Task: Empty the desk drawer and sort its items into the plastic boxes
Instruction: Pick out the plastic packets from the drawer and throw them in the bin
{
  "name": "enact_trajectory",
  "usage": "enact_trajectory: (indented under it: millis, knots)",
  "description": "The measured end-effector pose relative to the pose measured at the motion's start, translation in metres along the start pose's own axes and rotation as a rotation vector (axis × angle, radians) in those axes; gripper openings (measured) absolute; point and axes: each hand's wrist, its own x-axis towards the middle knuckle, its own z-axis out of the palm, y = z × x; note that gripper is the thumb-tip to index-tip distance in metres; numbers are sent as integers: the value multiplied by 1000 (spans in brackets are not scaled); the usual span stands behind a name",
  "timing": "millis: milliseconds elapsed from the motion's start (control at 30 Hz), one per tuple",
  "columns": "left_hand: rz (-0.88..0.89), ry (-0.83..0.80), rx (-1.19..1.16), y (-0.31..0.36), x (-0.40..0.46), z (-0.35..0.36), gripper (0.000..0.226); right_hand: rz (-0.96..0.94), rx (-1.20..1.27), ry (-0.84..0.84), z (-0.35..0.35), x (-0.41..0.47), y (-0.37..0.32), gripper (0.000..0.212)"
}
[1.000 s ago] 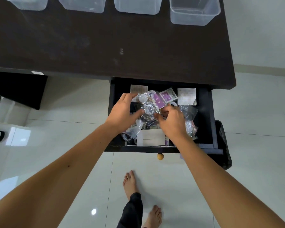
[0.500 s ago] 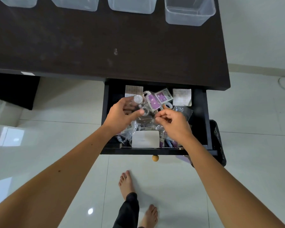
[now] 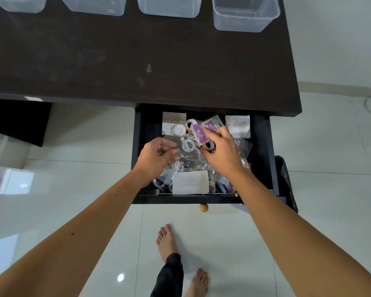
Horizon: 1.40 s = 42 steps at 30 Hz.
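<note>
while the left hand (image 3: 156,154) pinches a clear packet (image 3: 185,150), the right hand's (image 3: 222,151) fingers (image 3: 210,136) curl around nothing visible.

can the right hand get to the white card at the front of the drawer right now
Probably yes. The white card lies on top of the clutter, uncovered, just below the right hand, which is reaching toward the purple packet; pulling back should reach it.

Dark brown tabletop (image 3: 137,61), clear plastic boxes (image 3: 245,15) lined its far edge. The black drawer (image 3: 263,146) wore a yellow-orange knob (image 3: 203,208); inside sat purple packets (image 3: 199,133), a white card (image 3: 190,182) and pale dotted sheets (image 3: 237,125).
</note>
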Motion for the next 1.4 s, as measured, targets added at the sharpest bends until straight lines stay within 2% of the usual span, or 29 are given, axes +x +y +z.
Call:
enact_trajectory:
  millis: [167,400,533,667,833,967,1067,1167,1300,1400]
  knots:
    - [-14,-11,10,-1,3,2,15,-20,42,94,2,-3,5,24]
    - [-111,-15,-63,4,8,2,27,-161,244,334,-22,-16,-4,21]
    - [-161,-38,-208,10,12,3,26,-317,239,208,-20,-29,-14,21]
    - [-204,-77,-336,16,12,3,44,-383,210,3,-10,-37,-13,32]
    - [-164,-124,-299,14,11,4,30,-379,147,-154,-13,-37,-14,39]
    - [-153,-70,-230,6,12,6,19,-285,190,-148,-26,-37,-6,50]
    - [-148,-45,-219,3,11,6,19,-136,173,-135,-43,-34,7,39]
    - [-142,-22,-220,1,12,6,16,-27,91,-219,-56,-29,24,36]
    - [-124,-18,-236,1,11,5,12,79,-41,-387,-57,-28,35,54]
    - [-107,-23,-234,1,9,5,12,74,-46,-366,-53,-30,36,30]
